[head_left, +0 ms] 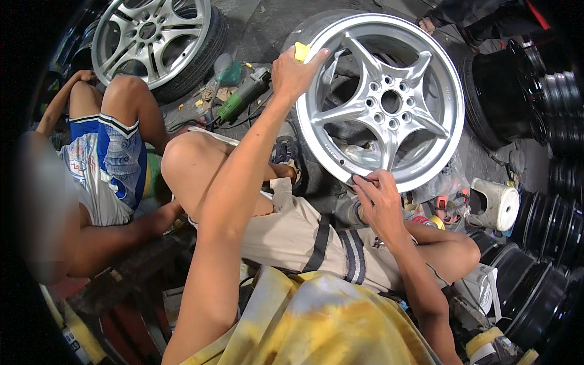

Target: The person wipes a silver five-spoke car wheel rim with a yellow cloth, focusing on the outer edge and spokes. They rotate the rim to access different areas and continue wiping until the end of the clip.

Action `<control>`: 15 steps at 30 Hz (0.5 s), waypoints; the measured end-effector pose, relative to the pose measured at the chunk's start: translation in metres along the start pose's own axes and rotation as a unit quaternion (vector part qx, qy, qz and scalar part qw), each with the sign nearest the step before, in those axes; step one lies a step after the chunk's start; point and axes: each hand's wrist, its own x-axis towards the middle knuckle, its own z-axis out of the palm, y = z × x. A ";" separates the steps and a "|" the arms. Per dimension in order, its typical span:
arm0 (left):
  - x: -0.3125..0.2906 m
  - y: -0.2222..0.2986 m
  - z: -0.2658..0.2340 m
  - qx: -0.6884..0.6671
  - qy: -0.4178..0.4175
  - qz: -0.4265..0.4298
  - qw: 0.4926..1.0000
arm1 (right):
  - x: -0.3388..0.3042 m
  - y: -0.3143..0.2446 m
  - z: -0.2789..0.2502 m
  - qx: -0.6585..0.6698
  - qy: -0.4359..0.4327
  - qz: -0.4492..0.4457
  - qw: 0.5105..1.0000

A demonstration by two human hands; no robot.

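Note:
A silver alloy wheel (395,146) without a tyre stands tilted before me, its spoked face toward me. My left hand (295,76) is closed on its upper left edge, the thumb lying over the lip. A small crumpled yellow piece (301,52) shows at the fingertips of that hand; whether it is cloth or sponge I cannot tell. At the wheel's lower edge my right hand (382,198) grips the lip with bent fingers. A small dark spot shows by its fingertips, too small to name. The fingers behind the lip are hidden.
At left sits another person (109,164), beside a silver wheel with a tyre (149,58). A green angle grinder (240,100) lies between us. To the right are a black wheel (505,91), a white stool-like container (496,204) and stacked dark rims (535,286). Another person's hand (427,25) shows at the top.

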 end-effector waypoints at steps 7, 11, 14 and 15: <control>-0.002 0.005 0.000 -0.048 0.001 -0.003 0.999 | 0.017 -0.011 0.010 0.035 -0.013 -0.002 0.999; 0.000 -0.003 0.001 -0.038 0.025 0.010 0.999 | -0.003 0.009 -0.010 -0.012 -0.052 -0.017 0.998; 0.004 -0.010 0.007 -0.030 0.039 0.011 0.999 | 0.000 0.008 -0.011 -0.016 -0.069 -0.031 0.997; 0.005 -0.010 0.009 -0.027 0.046 0.014 0.998 | 0.008 0.003 -0.004 -0.013 -0.064 -0.042 0.997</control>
